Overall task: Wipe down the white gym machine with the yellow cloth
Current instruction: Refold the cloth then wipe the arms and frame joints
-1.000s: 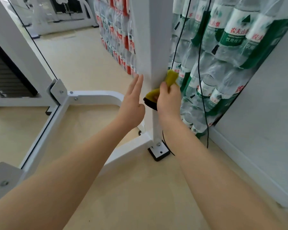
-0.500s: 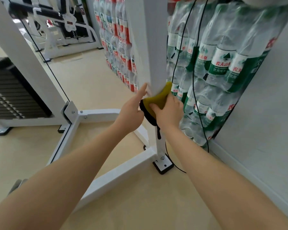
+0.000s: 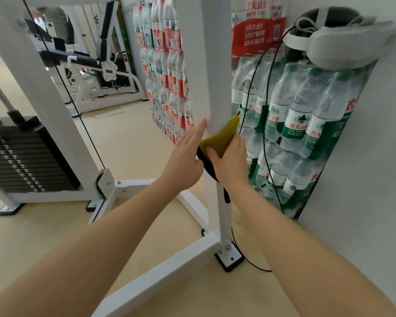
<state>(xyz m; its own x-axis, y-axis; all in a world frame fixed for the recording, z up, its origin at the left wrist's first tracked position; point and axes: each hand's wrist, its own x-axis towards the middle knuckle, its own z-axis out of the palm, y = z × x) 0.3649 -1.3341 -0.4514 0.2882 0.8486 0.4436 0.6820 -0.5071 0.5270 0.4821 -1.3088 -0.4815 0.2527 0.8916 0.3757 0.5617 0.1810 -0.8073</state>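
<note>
Black plates: weight stack [image 3: 21,156] at far left, inside the white frame, standing on the beige floor [image 3: 128,143].
Cable: thin black cable [image 3: 78,110] runs down in front of the slanted white beam [image 3: 39,92] to a bracket at the base.
Left hand: left hand [image 3: 183,161] has straight fingers laid together, fingertips touching the left edge of the post, holding nothing.
Post: white upright post [image 3: 217,76] of the machine, bolted to a black foot plate [image 3: 229,259] on the floor.
Cloth: yellow cloth [image 3: 222,138] with a black underside, wrapped against the post's front and right side, between the two hands.
Right hand: right hand [image 3: 231,161] grips the cloth, thumb curled over it, pressing it to the post.
Bottles: shrink-wrapped water bottles [image 3: 302,124] stacked against the wall just behind the post, with black cords hanging in front.
Headset: white headset [image 3: 334,42] lying on top of the bottles at upper right.
</note>
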